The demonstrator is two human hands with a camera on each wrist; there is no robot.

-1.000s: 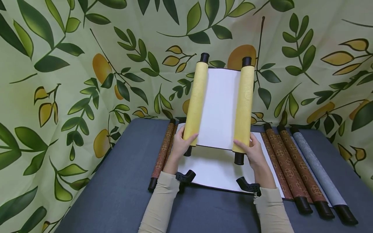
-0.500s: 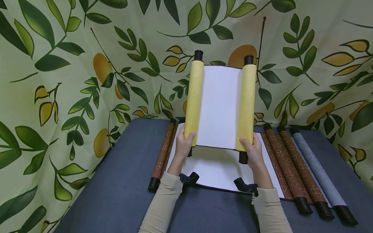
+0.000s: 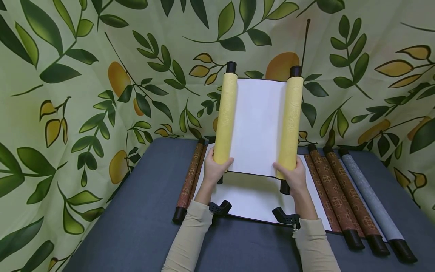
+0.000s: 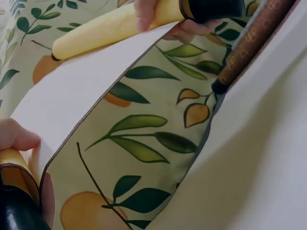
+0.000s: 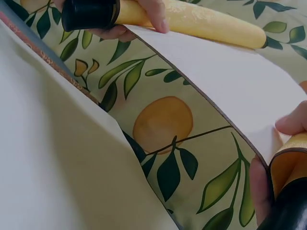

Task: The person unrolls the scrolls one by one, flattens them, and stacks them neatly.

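Note:
A yellow scroll (image 3: 225, 117) with black end knobs is held up, partly unrolled, its blank white sheet (image 3: 259, 126) showing between the two rolls. My left hand (image 3: 215, 166) grips the lower end of the left roll, thumb in front. Around the lower end of the right roll (image 3: 290, 124) my right hand (image 3: 293, 174) is wrapped, its thumb near the sheet's edge. Both wrist views show thumbs on the front and fingers behind the rolls. Beneath, a larger brown-patterned scroll (image 3: 191, 175) lies spread on the table, its white sheet (image 3: 253, 202) partly hidden by the yellow one.
On the right of the blue-grey table (image 3: 136, 219) lie brown patterned rolls (image 3: 334, 196) and a light blue roll (image 3: 372, 198), side by side with black knobs. A leaf-printed cloth (image 3: 153, 75) hangs behind and to the left.
My hands have moved apart, so the yellow rolls stand farther from each other and more white sheet shows. The scrolls on the table have not moved.

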